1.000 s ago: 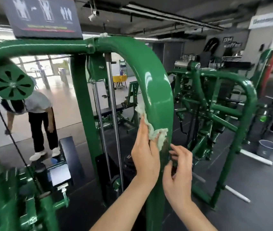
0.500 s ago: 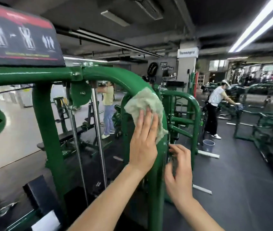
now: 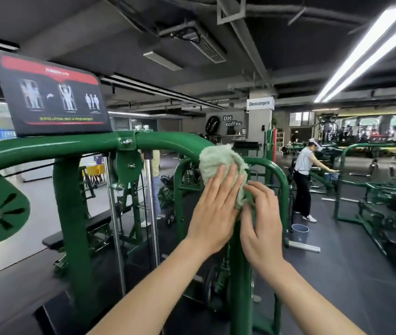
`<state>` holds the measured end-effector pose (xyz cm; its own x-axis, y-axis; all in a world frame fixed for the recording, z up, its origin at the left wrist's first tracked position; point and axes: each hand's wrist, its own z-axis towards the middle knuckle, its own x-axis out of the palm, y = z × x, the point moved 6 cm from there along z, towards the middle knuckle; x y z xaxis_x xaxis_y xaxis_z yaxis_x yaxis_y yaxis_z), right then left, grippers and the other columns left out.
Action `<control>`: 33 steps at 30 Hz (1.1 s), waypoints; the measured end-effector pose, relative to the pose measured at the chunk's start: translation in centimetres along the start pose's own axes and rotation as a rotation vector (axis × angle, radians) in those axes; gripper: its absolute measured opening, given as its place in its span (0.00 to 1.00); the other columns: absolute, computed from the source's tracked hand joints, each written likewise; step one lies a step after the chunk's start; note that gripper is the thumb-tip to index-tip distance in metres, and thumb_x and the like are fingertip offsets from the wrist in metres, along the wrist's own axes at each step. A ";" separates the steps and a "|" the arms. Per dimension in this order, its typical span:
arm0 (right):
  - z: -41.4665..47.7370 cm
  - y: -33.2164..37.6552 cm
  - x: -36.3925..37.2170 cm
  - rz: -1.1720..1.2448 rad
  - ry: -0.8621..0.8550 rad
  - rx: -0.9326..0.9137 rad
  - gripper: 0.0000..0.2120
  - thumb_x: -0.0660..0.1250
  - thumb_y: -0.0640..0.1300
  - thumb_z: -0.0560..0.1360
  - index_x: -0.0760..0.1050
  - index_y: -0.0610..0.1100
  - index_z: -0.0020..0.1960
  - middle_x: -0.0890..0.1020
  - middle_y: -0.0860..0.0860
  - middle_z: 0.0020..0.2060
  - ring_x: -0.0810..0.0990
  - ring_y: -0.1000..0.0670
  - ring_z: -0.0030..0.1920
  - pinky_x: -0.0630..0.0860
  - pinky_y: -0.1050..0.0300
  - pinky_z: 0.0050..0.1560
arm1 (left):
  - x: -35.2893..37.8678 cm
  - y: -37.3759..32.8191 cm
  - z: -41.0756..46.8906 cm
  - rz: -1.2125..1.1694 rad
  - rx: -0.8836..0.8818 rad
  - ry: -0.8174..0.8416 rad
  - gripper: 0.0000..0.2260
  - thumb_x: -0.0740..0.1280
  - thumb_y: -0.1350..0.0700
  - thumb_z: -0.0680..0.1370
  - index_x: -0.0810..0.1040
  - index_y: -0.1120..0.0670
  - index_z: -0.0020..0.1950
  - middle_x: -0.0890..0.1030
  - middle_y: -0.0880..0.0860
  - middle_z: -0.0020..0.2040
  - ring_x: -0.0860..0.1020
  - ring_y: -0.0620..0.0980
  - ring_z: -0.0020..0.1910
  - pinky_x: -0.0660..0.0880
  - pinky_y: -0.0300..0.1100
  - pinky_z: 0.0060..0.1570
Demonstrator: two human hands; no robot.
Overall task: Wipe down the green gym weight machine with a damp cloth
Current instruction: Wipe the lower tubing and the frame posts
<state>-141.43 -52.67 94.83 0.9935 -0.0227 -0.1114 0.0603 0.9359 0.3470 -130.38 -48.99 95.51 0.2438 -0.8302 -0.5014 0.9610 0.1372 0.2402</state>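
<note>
— Up on the back wall, what could you read?

— A white sign [image 3: 261, 103] said "Demonpro", and a dark wall beside it carried "DM coffee" [image 3: 232, 121]. On the black and red placard [image 3: 54, 95] above the frame, body figures showed, but the yellow line of text was too blurred to read.

— And the machine?

— The green weight machine [image 3: 76, 148] was glossy painted tube, curving down at the right. A pale green cloth [image 3: 218, 160] lay bunched over that bend.

— The hands?

— The left hand [image 3: 213, 209] pressed flat on the cloth, fingers straight. The right hand [image 3: 262, 223] had curled fingers at the cloth's lower edge; whether it pinched it, I could not tell.

— Anything hidden?

— The hands covered the tube beneath them, and a far person [image 3: 303, 170] bent over another machine, a bucket [image 3: 300, 230] nearby.
</note>
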 end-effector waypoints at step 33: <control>8.9 4.7 6.3 -0.326 0.013 -0.158 0.11 0.64 0.38 0.79 0.79 0.41 0.60 0.79 0.50 0.49 0.75 0.46 0.49 0.71 0.55 0.42 | -4.8 24.9 3.7 0.211 -0.600 -0.148 0.34 0.39 0.44 0.88 0.81 0.59 0.65 0.56 0.56 0.85 0.52 0.58 0.84 0.48 0.55 0.83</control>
<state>-133.99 -51.60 104.06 0.9230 -0.3257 -0.2048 0.3573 0.9230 0.1429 -108.12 -43.63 106.98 0.4558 -0.8123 -0.3638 0.8108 0.5475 -0.2068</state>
